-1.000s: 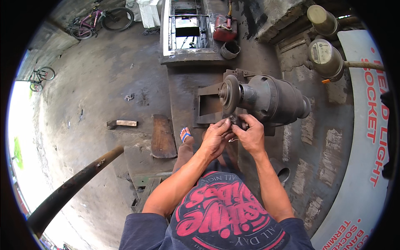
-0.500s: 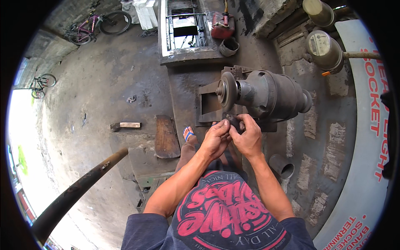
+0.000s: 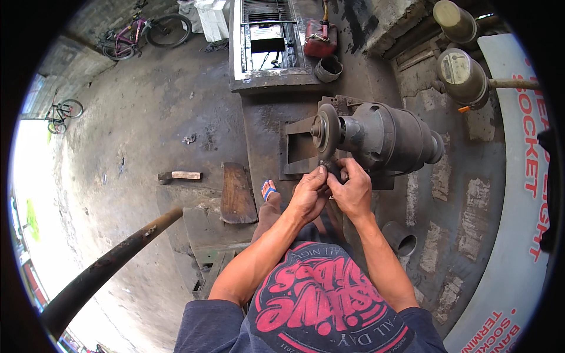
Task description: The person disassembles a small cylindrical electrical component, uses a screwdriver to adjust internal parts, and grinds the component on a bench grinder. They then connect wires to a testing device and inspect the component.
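Note:
Both hands are together just below the wheel of a bench grinder. My left hand (image 3: 310, 191) is closed, thumb on top, on a small dark metal piece (image 3: 333, 169). From the other side my right hand (image 3: 351, 188) pinches the same piece; the fingers cover most of it, so its exact kind does not show. Its upper end is at the lower rim of the grinding wheel (image 3: 331, 134); whether they touch I cannot tell. The grey grinder motor (image 3: 391, 136) extends to the right of the wheel.
A dark pole (image 3: 112, 265) slants in from the lower left. A hammer (image 3: 182, 175) and a curved wooden board (image 3: 236, 194) lie on the floor at left. Beyond the grinder stand a red jerrycan (image 3: 321, 40) and a small bucket (image 3: 328, 69). Meters (image 3: 462, 73) hang at right.
The hands and the dark piece have moved slightly up, closer to the wheel's lower rim. The whole view has shifted a little, with the surroundings appearing farther right.

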Demonstrator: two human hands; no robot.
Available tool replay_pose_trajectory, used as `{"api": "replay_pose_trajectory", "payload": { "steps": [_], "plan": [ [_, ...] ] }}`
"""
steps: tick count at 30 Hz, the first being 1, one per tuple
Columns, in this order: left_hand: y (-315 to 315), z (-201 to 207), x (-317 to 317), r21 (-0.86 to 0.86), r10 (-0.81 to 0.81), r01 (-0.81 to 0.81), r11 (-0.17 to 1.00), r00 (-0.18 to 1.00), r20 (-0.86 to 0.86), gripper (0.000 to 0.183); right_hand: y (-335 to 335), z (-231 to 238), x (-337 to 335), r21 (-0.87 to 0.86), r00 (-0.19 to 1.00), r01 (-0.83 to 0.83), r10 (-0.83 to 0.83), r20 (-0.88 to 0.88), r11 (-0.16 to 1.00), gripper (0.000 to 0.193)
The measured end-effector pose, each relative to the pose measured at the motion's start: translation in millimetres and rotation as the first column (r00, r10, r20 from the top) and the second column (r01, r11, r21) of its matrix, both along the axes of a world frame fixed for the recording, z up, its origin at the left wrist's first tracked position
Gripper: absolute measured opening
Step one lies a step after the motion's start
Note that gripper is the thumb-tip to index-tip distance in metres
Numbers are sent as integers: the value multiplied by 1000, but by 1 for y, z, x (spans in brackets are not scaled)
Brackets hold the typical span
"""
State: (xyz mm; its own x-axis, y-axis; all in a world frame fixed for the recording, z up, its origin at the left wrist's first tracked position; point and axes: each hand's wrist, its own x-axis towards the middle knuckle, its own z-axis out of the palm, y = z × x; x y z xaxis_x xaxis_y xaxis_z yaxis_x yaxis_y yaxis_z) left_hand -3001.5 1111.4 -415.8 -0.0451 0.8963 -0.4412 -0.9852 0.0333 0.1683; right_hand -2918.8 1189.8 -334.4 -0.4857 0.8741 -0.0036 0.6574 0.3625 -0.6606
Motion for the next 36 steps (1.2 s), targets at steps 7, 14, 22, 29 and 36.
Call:
{"api": "replay_pose_trajectory", "payload": {
  "steps": [7, 14, 22, 29, 36],
  "plan": [
    [1, -1, 1, -1, 28, -28, 1000, 1000, 1, 32, 1, -1, -1, 3, 1000, 8, -8, -2, 1000, 30],
    [0, -1, 0, 33, 7, -7, 999, 1000, 6, 36, -2, -2, 1, 7, 999, 40, -40, -13, 999, 29],
    [-1, -10, 1, 105, -22, 18, 994, 999, 31, 35, -5, -1, 3, -1, 999, 55, -55, -2, 999, 29],
    [-1, -5, -1, 129, -17, 18, 991, 1000, -4, 36, -6, -1, 1, 28, 999, 45, -44, -28, 999, 28],
    [-24, 36, -11, 207, -124, 166, 964, 972, -200, 53, -30, 24, 21, -55, 988, 84, -91, -128, 995, 27]
  ]
}}
